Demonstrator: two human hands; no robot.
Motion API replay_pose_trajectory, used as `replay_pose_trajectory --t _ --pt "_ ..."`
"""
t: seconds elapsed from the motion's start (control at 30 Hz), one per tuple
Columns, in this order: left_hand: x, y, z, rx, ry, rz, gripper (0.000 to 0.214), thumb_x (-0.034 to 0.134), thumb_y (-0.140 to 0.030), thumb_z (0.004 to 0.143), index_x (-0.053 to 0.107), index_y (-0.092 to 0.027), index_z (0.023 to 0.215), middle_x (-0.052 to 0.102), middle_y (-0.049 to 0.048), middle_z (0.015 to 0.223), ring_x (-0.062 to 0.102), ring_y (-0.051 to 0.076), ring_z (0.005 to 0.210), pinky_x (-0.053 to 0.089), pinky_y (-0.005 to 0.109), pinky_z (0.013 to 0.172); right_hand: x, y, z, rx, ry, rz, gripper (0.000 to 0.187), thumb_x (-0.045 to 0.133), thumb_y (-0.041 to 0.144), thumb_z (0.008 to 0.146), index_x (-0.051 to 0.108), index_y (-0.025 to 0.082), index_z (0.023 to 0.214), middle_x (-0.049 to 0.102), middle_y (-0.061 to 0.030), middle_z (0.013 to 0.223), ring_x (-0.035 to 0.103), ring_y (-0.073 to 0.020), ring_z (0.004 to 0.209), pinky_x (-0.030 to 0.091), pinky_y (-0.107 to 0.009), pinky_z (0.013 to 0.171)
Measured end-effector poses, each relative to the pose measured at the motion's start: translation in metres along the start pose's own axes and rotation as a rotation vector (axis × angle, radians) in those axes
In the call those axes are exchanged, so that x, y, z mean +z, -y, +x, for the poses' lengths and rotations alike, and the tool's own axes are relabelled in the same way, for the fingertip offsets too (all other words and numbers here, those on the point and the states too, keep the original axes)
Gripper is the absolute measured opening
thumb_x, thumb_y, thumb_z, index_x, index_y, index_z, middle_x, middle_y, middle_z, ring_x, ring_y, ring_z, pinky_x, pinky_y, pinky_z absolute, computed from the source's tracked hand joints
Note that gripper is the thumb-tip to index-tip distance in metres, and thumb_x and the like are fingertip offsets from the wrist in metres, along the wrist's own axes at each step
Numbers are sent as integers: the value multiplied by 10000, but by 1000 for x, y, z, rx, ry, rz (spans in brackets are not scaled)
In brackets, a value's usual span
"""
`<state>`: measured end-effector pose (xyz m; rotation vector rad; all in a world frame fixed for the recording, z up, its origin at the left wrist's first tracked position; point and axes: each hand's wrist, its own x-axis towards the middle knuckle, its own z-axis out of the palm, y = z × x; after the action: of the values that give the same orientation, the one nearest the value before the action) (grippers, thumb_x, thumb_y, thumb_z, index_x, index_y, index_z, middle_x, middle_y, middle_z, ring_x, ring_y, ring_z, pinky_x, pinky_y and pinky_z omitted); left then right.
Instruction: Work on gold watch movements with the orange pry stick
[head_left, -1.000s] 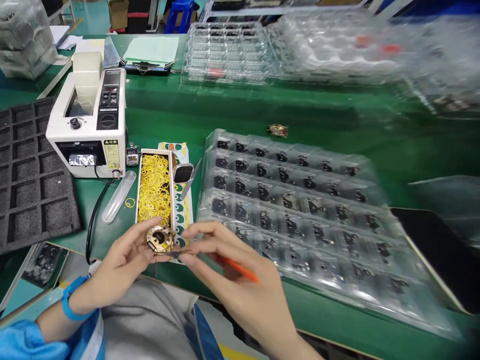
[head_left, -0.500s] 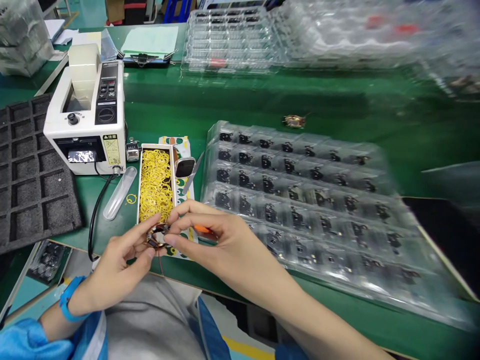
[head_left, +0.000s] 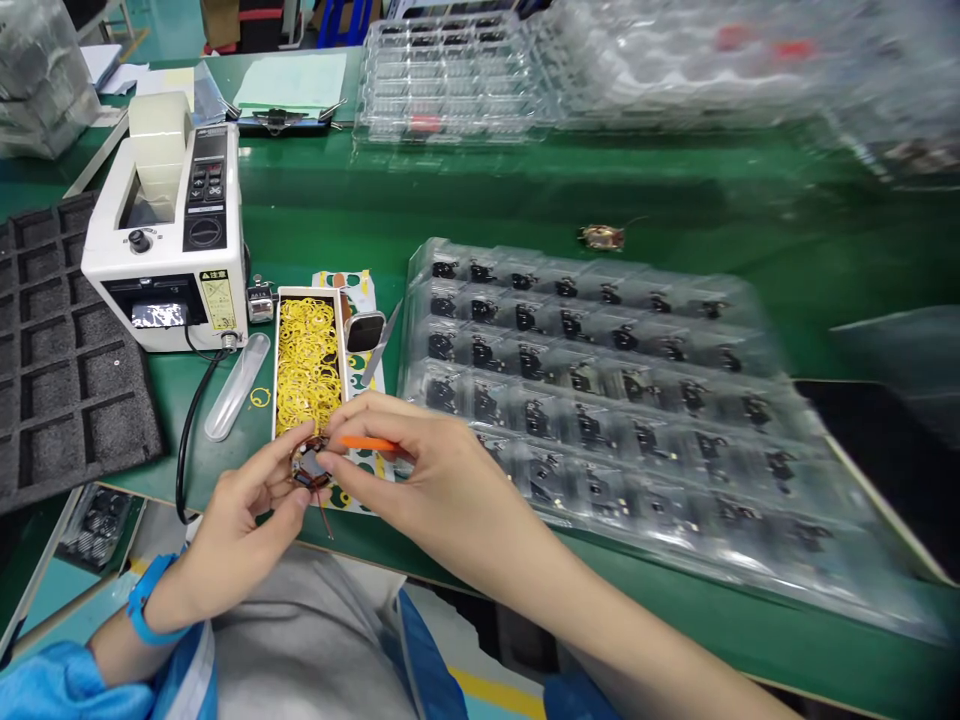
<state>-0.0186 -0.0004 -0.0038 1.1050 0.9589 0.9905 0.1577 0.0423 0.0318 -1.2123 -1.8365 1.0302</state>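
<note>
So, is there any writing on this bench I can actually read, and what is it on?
"注意": on the yellow warning label of the white tape dispenser.
The smaller print on that label, the markings on the dispenser's keypad and the tally counter are too small to read.

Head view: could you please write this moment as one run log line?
left hand: holds round gold component | right hand: fingertips on component, holds orange-handled tool | nearby: box of yellow rings

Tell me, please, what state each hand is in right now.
Left hand: closed, gripping a round gold-coloured wired component.
Right hand: closed, holding a slim orange-handled tool.
</note>
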Motion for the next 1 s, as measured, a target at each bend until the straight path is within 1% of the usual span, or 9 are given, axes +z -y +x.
replay_pose_trajectory --t 0.23,0.37,0.47,0.53,0.63,0.77,0.87,0.93,1.0 --pt "3 1 1 5 -31 -42 401 653 -286 930 643 -211 1324 755 55 985 703 153 870 592 281 884 2 2 -1 -8 -10 -127 195 616 94 841 633 200 678 694 -15 802 659 -151 729 489 -273 632" --pt "11 -1 9 8 -162 -58 294 722 -264 871 697 -171 1149 743 14 765 705 122 696 604 198 689 11 -6 -7 -106 -93 -216 169 578 90 850 609 214 740 708 -21 820 673 -167 736 496 -281 616" --pt "18 -2 15 4 -258 -108 226 761 -264 824 682 -162 1010 759 10 743 725 129 658 605 188 620 18 -12 -12 -204 -199 -267 127 568 98 861 595 222 868 708 -33 851 679 -179 770 510 -282 626" --pt "21 -2 17 -6 -285 -129 225 767 -271 810 665 -161 978 764 11 732 733 138 642 607 194 597 21 -15 -14 -220 -228 -279 116 584 118 878 590 216 941 700 -37 871 674 -176 776 510 -275 628" --pt "22 -1 16 -17 -289 -119 224 754 -278 815 654 -157 975 767 22 738 741 154 657 611 213 603 20 -16 -13 -180 -164 -241 68 592 147 908 582 209 883 663 -17 818 651 -154 726 492 -256 613" --pt "15 -1 13 14 -226 23 129 681 -224 861 651 -168 973 748 18 756 722 148 703 590 222 672 13 -14 -8 -172 -93 -219 185 568 132 902 509 212 746 597 4 730 587 -136 637 453 -241 560" --pt "10 -4 14 89 -157 235 65 645 -132 845 675 -175 883 708 11 770 669 130 722 531 206 683 8 -10 -7 -280 -92 -284 163 560 101 890 528 210 773 626 -8 744 609 -147 665 465 -243 557" --pt "9 -7 16 167 -195 321 94 653 -86 785 684 -174 788 662 7 765 613 125 719 486 204 662 7 -5 -13 -403 -153 -352 118 559 96 903 571 204 857 663 -31 785 638 -160 708 497 -254 571" --pt "9 -8 19 173 -256 295 88 658 -89 746 665 -172 718 612 -8 712 556 116 678 449 202 628 6 0 -25 -508 -257 -385 123 585 104 906 609 207 969 688 -41 820 658 -162 721 526 -262 582"
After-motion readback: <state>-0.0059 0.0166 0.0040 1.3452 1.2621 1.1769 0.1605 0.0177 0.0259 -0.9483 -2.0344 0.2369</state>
